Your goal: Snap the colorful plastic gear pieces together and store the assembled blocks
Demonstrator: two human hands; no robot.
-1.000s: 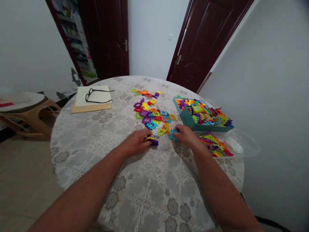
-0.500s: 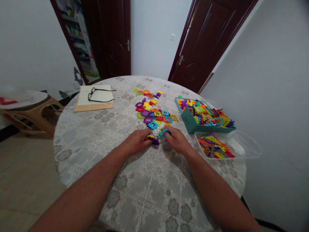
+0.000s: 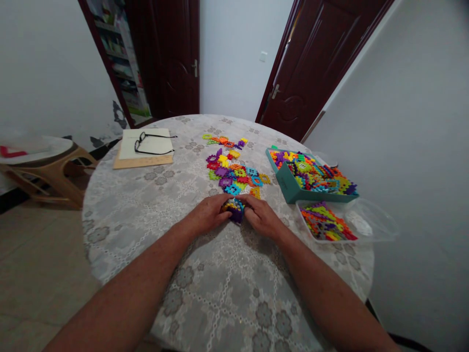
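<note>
My left hand (image 3: 207, 215) and my right hand (image 3: 261, 215) meet near the middle of the round table (image 3: 220, 283), fingers pinched on a small clump of joined plastic pieces (image 3: 235, 209), mostly purple with a bit of yellow. A blue piece carried by the right hand is pressed against the clump, largely hidden by the fingers. Just beyond the hands lies a scattered spread of colourful interlocking pieces (image 3: 234, 171).
A teal box (image 3: 289, 188) full of coloured pieces stands at the right, with a clear plastic tray (image 3: 381, 225) holding more pieces in front of it. Glasses (image 3: 146, 142) lie on a book (image 3: 142, 156) at the back left. A wooden stool (image 3: 44, 171) stands left of the table.
My right hand has carried a blue piece leftward from beside the teal box to the clump under my left hand. Both hands now close around the clump.
</note>
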